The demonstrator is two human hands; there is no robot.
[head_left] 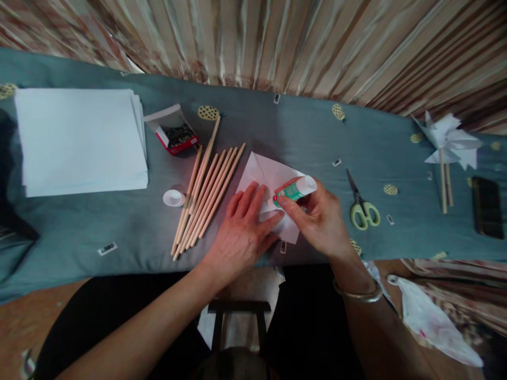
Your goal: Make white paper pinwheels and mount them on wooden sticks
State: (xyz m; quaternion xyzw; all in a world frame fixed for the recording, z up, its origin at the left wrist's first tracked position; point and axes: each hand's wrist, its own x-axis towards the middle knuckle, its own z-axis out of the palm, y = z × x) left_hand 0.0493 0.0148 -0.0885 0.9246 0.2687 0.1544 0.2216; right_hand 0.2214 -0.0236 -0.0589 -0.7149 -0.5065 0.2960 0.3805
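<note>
A square of white paper (273, 171) with crease lines lies on the cloth in front of me. My left hand (247, 227) rests flat on its left part, fingers spread and pressing it down. In my right hand (319, 214) is a green and white glue stick (291, 192), tilted, its tip down at the paper near the left fingers. The exact contact of the tip is partly hidden by the fingers. The white glue cap (173, 198) lies on the cloth, left of several thin wooden sticks (208, 195).
A stack of white paper (81, 140) lies at the left, beside an opened red box (176, 134) of small dark pieces. Green-handled scissors (362, 208), paper pinwheels (447, 140) on sticks and a dark phone (487, 206) are at the right. A curtain (253, 42) hangs behind.
</note>
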